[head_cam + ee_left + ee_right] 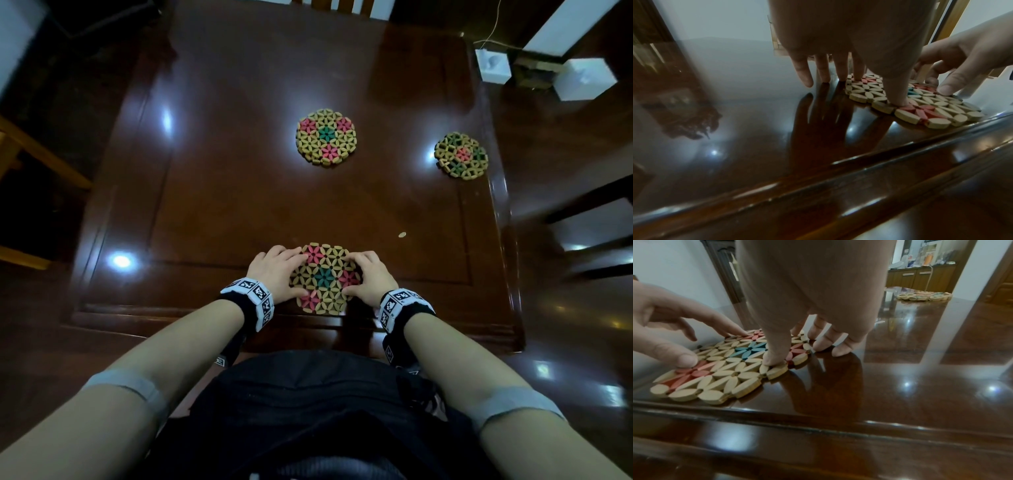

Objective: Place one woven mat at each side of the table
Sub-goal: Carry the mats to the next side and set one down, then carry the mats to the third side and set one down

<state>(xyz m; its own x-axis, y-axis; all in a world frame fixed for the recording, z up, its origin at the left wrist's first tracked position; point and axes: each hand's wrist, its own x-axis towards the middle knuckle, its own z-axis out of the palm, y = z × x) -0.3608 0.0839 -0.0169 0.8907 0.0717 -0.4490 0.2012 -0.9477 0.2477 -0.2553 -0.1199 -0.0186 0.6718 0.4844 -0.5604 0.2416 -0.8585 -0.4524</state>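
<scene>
Head view: near mat [324, 278] flat at the table's [212, 192] near edge, left hand [276, 274] and right hand [369, 278] pressing its sides with fingers spread, nearly straight. Second mat [325, 137] mid-table; third mat [461, 156] by the right edge.

On the dark glossy worktop [212, 144], the nearest woven mat [324, 278] lies flat at 6 o'clock, just inside the near edge. The left hand [275, 274] touches its left rim and the right hand [370, 277] its right rim, thumbs on top. A second mat [325, 137] lies near the centre, a third mat [461, 156] at 3 o'clock by the right edge. A small coin [401, 234] lies at 5 o'clock.
</scene>
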